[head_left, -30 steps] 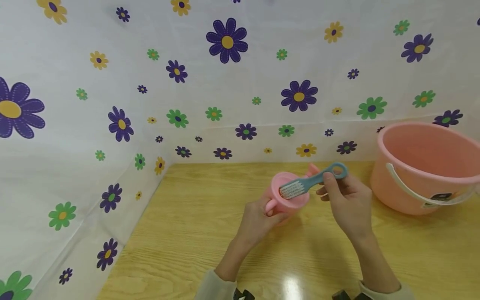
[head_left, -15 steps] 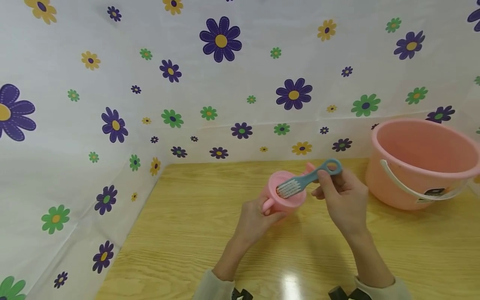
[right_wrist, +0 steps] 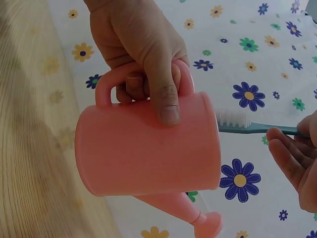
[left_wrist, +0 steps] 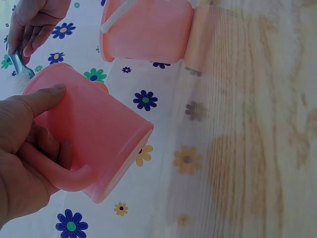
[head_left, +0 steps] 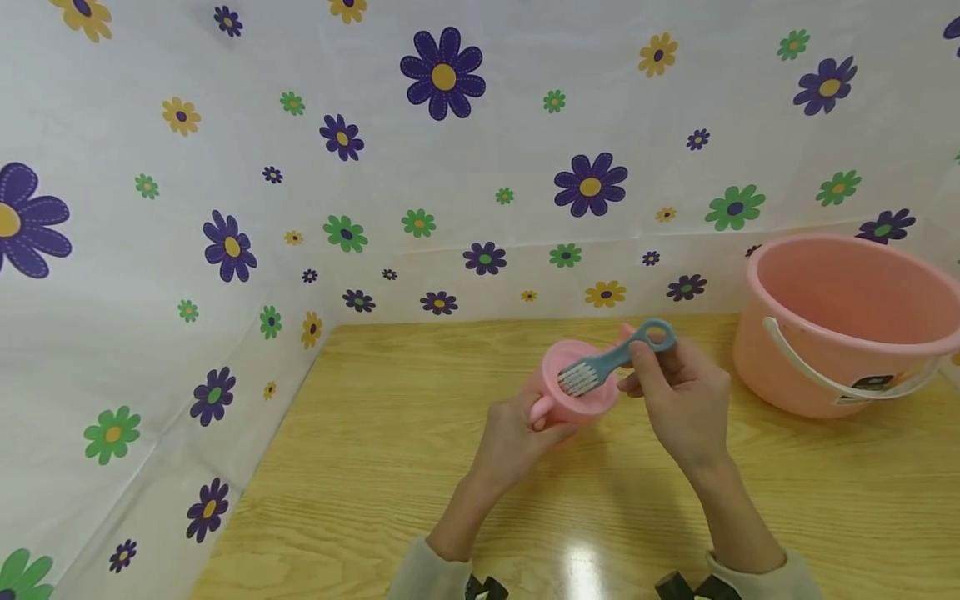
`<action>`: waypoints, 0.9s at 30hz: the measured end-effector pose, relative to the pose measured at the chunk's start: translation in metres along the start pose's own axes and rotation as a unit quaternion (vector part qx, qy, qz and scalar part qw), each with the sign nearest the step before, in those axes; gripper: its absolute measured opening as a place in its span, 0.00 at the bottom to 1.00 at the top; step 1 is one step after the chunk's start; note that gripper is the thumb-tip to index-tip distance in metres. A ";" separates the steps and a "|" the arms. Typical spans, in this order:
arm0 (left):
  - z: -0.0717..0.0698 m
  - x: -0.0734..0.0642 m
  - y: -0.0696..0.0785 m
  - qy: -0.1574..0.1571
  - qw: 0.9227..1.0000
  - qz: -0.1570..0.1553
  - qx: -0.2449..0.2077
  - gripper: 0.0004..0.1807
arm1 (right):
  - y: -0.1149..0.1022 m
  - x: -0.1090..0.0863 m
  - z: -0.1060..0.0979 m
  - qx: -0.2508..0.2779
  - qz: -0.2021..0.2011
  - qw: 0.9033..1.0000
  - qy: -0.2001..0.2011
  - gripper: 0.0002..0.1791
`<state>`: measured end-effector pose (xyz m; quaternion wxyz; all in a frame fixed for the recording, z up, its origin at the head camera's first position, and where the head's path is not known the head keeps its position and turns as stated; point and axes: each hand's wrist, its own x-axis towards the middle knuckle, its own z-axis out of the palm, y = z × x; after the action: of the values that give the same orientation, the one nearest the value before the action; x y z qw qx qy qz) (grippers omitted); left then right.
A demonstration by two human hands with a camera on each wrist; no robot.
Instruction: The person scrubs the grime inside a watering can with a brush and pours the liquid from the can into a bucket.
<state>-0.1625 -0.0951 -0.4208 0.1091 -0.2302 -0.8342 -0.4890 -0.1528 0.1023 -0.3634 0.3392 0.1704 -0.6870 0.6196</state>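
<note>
In the head view my left hand [head_left: 513,446] grips the handle of a small pink watering can [head_left: 597,412], held above the table and tilted with its mouth towards me. Its thumb presses the can's side in the right wrist view, where the spout [right_wrist: 178,206] shows below the body. My right hand [head_left: 690,408] pinches the ring-ended handle of a blue brush [head_left: 619,358]. The brush's white bristles [head_left: 579,378] are at the can's mouth, with their tip end just inside the rim. The can's inside is mostly hidden by the brush.
A large pink bucket [head_left: 810,367] with a white handle [head_left: 817,371] stands on the right of the wooden table [head_left: 390,400]. White sheeting [head_left: 465,158] with printed flowers lines the back and the left side.
The brush has shifted slightly left and down, a little further into the can's mouth. Both hands keep their hold. The whole head view has shifted slightly.
</note>
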 end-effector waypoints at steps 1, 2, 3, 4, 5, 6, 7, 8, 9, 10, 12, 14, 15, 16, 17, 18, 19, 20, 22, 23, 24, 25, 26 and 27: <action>0.000 0.000 0.000 0.000 1.000 0.001 0.002 0.24 | 0.000 0.000 0.000 0.000 0.006 1.000 0.002 0.03; 0.000 0.000 0.000 0.000 1.000 0.002 0.004 0.24 | 0.000 0.000 0.000 0.000 0.012 1.000 0.003 0.03; 0.000 0.000 0.000 0.000 1.000 0.003 0.007 0.24 | -0.001 0.000 0.000 0.000 0.017 1.000 0.003 0.03; 0.000 0.000 0.000 0.001 1.000 0.004 0.009 0.25 | -0.001 0.000 0.000 0.000 0.021 1.000 0.004 0.03; 0.000 0.000 0.001 0.001 1.000 0.006 0.010 0.25 | -0.001 0.000 0.000 0.000 0.024 1.000 0.004 0.04; 0.000 0.000 0.001 0.001 1.000 0.006 0.011 0.25 | -0.001 0.000 0.000 -0.001 0.024 1.000 0.003 0.04; 0.000 0.000 0.001 0.001 1.000 0.006 0.011 0.25 | -0.001 0.000 -0.001 -0.002 0.022 1.000 0.002 0.04; 0.000 0.000 0.001 0.000 1.000 0.006 0.011 0.25 | -0.001 0.000 -0.001 -0.003 0.017 1.000 0.000 0.05; 0.000 0.000 0.001 0.000 1.000 0.006 0.011 0.23 | -0.001 0.000 -0.001 -0.006 0.009 1.000 -0.004 0.06; 0.000 0.000 0.001 -0.001 1.000 0.005 0.010 0.23 | -0.001 0.000 -0.001 -0.007 0.002 1.000 -0.006 0.07; 0.000 0.000 0.002 -0.003 1.000 0.001 0.007 0.23 | -0.001 0.000 -0.001 -0.010 -0.012 1.000 -0.012 0.08; 0.000 -0.001 0.002 -0.003 1.000 -0.002 0.006 0.23 | -0.002 0.000 -0.001 -0.011 -0.017 1.000 -0.016 0.09; 0.000 -0.001 0.002 -0.004 1.000 -0.004 0.006 0.22 | -0.002 0.000 -0.001 -0.013 -0.013 1.000 -0.017 0.09; 0.000 -0.001 0.003 -0.003 1.000 -0.005 0.007 0.23 | -0.003 0.000 -0.001 -0.012 -0.005 1.000 -0.016 0.09; 0.000 0.000 0.003 -0.003 1.000 -0.005 0.009 0.22 | -0.003 0.000 -0.001 -0.013 0.003 1.000 -0.015 0.09; 0.000 0.000 0.003 -0.002 1.000 -0.004 0.011 0.21 | -0.003 0.000 -0.002 -0.015 0.013 1.000 -0.014 0.09; 0.000 0.000 0.002 -0.001 1.000 -0.003 0.013 0.19 | -0.003 0.000 -0.002 -0.016 0.023 1.000 -0.014 0.10; 0.000 0.000 0.002 0.000 1.000 -0.001 0.014 0.18 | -0.003 0.000 -0.002 -0.016 0.032 0.999 -0.012 0.10; 0.000 0.000 0.002 0.001 1.000 0.002 0.011 0.16 | -0.004 0.000 -0.003 -0.017 0.047 0.999 -0.011 0.11; 0.000 0.000 0.002 0.001 1.000 0.003 0.010 0.15 | -0.004 0.000 -0.003 -0.017 0.052 0.998 -0.010 0.11; 0.000 0.000 0.002 0.001 1.000 0.003 0.006 0.15 | -0.003 0.000 -0.003 -0.017 0.056 0.998 -0.010 0.11; 0.000 0.000 0.001 0.001 1.000 0.002 0.003 0.15 | -0.004 0.000 -0.003 -0.015 0.060 0.998 -0.010 0.11; 0.000 0.000 0.002 0.001 1.000 0.001 -0.001 0.14 | -0.003 0.000 -0.002 -0.013 0.064 0.998 -0.010 0.11; 0.001 0.000 0.002 0.001 1.000 0.001 -0.002 0.14 | -0.003 0.000 -0.002 -0.010 0.068 0.998 -0.010 0.11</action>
<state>-0.1613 -0.0939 -0.4197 0.1101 -0.2302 -0.8332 -0.4906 -0.1506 0.1039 -0.3608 0.2912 0.1264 -0.7068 0.6322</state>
